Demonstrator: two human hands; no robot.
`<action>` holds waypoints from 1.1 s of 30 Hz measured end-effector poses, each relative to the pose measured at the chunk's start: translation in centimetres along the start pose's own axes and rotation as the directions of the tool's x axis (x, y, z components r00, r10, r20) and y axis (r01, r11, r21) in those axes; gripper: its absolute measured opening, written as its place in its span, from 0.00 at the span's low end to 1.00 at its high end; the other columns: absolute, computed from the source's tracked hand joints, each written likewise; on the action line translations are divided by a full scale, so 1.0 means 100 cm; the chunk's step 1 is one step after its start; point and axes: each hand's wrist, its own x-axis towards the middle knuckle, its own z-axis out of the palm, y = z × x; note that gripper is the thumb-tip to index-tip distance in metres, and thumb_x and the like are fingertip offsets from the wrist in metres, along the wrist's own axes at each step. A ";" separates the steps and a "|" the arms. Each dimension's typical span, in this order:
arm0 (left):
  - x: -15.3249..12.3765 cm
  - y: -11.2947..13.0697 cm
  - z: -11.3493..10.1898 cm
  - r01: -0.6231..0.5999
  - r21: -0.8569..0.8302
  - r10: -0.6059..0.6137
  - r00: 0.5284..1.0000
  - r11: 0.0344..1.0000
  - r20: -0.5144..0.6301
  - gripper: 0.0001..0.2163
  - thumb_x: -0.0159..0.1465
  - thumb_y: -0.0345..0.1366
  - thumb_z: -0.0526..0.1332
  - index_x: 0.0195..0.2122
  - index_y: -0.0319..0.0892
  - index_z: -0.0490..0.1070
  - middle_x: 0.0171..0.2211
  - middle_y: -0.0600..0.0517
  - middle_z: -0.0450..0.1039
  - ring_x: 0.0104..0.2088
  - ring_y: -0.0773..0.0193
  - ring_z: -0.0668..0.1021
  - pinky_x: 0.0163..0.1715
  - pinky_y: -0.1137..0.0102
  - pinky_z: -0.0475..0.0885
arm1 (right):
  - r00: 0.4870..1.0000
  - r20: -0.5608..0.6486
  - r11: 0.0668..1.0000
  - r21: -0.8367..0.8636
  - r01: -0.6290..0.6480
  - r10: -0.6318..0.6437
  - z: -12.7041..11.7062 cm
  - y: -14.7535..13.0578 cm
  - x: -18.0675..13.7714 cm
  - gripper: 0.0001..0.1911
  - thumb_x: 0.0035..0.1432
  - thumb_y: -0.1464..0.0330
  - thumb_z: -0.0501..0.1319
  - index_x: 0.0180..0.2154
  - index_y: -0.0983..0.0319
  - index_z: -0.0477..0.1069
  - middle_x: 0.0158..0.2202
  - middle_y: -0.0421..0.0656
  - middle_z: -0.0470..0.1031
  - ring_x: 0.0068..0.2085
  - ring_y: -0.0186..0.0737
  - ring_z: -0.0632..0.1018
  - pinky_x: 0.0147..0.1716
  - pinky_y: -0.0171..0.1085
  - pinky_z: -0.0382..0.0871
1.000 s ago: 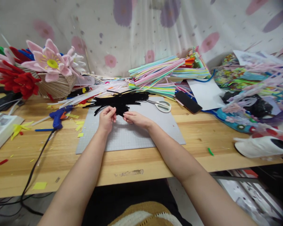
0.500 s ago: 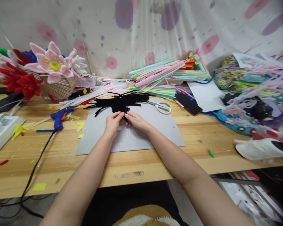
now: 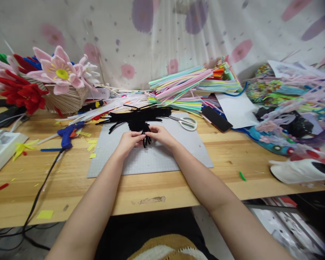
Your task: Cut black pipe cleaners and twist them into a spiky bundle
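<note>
Several short black pipe cleaners [image 3: 146,141] are pinched between both hands above the grey cutting mat [image 3: 168,155]. The fingertips of my left hand [image 3: 130,140] close on them from the left, and those of my right hand [image 3: 160,135] grip from the right. Their dark ends fan downward toward me. Just beyond the fingers lies a heap of black pipe cleaners [image 3: 135,116] across the far part of the mat. Grey-handled scissors [image 3: 187,123] rest at its right end, with the blade tips beside or under the heap.
At left lie a blue hot glue gun [image 3: 67,135] with a cord and yellow scraps. Fuzzy flowers [image 3: 61,74] stand behind it. Bundles of pastel pipe cleaners [image 3: 184,85] fill the back. On the right are a black phone-like slab [image 3: 216,118], white paper [image 3: 237,110] and a white spool [image 3: 300,171].
My hands have come slightly nearer and a little apart. The ends of the short black pipe cleaners now show hanging between them, where before the fingers mostly covered them.
</note>
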 end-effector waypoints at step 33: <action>-0.003 0.001 0.001 -0.048 0.063 0.046 0.998 0.997 0.035 0.17 0.41 0.42 0.70 0.28 0.36 0.74 0.24 0.49 0.74 0.24 0.67 0.75 0.24 0.72 0.71 | 0.998 0.044 0.998 0.041 -0.039 0.037 -0.003 -0.001 -0.004 0.08 0.45 0.70 0.60 0.30 0.63 0.64 0.20 0.34 0.68 0.21 0.29 0.69 0.21 0.29 0.61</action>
